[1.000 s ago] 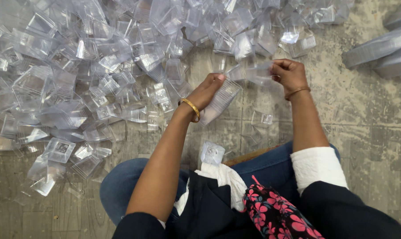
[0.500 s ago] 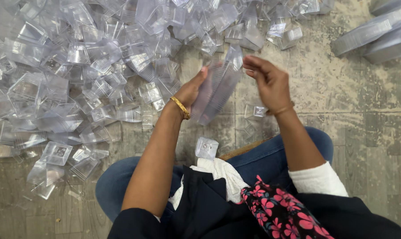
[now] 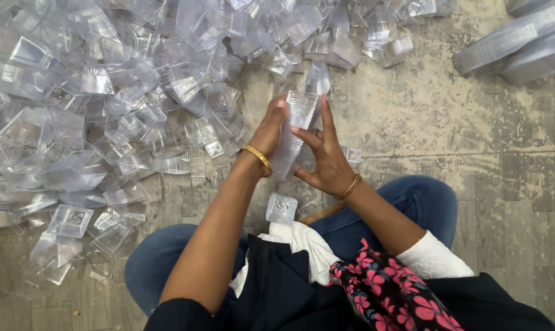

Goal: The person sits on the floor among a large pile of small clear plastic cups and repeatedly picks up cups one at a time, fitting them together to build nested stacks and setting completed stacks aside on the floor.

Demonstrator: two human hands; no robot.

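A nested stack of clear plastic cups is held upright between both hands above my lap. My left hand, with a gold bangle at the wrist, grips the stack's left side. My right hand, also with a bangle, presses its fingers against the right side. A single clear cup rests on my lap near the white cloth. A large heap of loose clear plastic cups covers the floor to the left and ahead.
Long nested stacks of cups lie on the floor at the top right. The worn grey floor shows to the right. My knees in blue jeans sit below the hands.
My right hand came in from the right with a cup and joined it to the stack. Both hands now hold the stack upright, closer together.
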